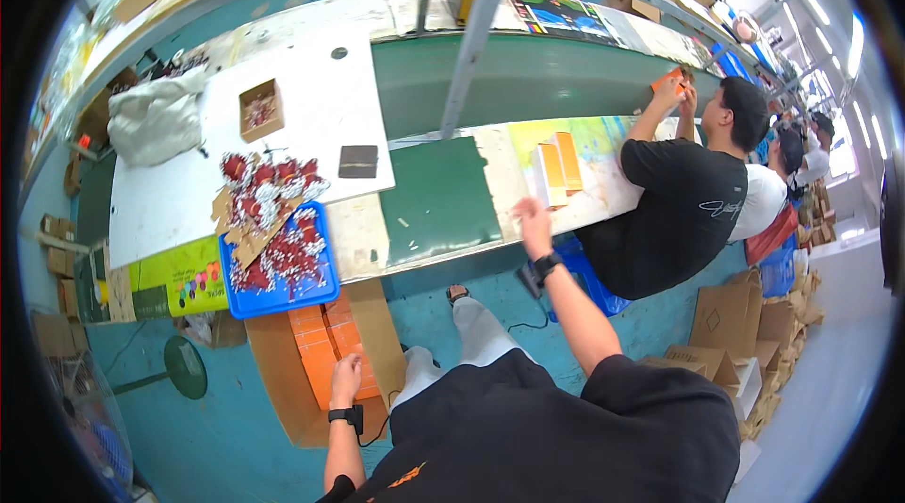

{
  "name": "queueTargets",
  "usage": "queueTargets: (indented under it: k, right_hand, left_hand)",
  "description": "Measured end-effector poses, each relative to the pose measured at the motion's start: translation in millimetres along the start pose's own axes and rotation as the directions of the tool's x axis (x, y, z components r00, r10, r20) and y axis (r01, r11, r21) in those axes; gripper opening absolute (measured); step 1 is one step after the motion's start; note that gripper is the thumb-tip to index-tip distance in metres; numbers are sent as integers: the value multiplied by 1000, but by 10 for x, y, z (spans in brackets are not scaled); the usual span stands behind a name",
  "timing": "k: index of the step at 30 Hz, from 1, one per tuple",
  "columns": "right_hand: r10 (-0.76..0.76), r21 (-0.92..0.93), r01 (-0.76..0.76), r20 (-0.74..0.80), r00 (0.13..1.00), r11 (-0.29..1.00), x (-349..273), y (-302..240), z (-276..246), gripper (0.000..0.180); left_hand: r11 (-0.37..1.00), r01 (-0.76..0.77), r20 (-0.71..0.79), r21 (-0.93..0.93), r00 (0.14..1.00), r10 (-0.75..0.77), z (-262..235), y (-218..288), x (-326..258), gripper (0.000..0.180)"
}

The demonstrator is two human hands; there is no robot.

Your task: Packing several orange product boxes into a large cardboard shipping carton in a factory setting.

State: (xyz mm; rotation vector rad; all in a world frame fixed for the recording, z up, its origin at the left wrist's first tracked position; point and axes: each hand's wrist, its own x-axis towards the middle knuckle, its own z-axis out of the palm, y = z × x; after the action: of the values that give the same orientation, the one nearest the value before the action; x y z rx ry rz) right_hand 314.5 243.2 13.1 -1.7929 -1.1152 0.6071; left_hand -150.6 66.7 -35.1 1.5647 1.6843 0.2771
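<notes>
My left hand [346, 379] hangs above an open cardboard carton [273, 362] on the floor, its fingers loosely curled in and nothing seen in them. Rows of orange boxes [319, 352] lie inside that carton. Stretched forward over the front edge of the worktable [481, 253], my right hand [534, 227] has its fingers bent but apart, holding nothing. Just beyond it, orange and white boxes [556, 168] stand on the table, apart from my fingers. Both wrists wear a black band.
A blue tray [327, 291] heaped with red and white decorations overhangs the table edge at left. Behind it sit a small open carton [261, 112] and a dark square [358, 162]. A seated co-worker [669, 164] at right holds an orange box [669, 81]. A green round stool [186, 367] stands left.
</notes>
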Motion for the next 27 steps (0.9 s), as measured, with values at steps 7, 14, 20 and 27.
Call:
queueTargets:
  k: [7, 14, 20, 27]
  right_hand:
    - [56, -419, -259, -439, 897, 870, 1730, 1480, -1108, 52]
    - [280, -296, -256, 42, 959, 920, 1651, 1634, -1172, 40]
    - [203, -356, -178, 34, 979, 917, 1401, 1442, -963, 32]
    - [194, -123, -166, 272, 943, 978, 383, 499, -434, 26]
  left_hand:
    - [917, -330, 69, -223, 933, 353, 694, 1927, 809, 14]
    - [892, -297, 84, -341, 935, 344, 2047, 3723, 2422, 45]
    - [902, -165, 69, -398, 976, 208, 2894, 4152, 3223, 66]
    - [947, -211, -322, -242, 938, 127, 1768, 3566, 2204, 67]
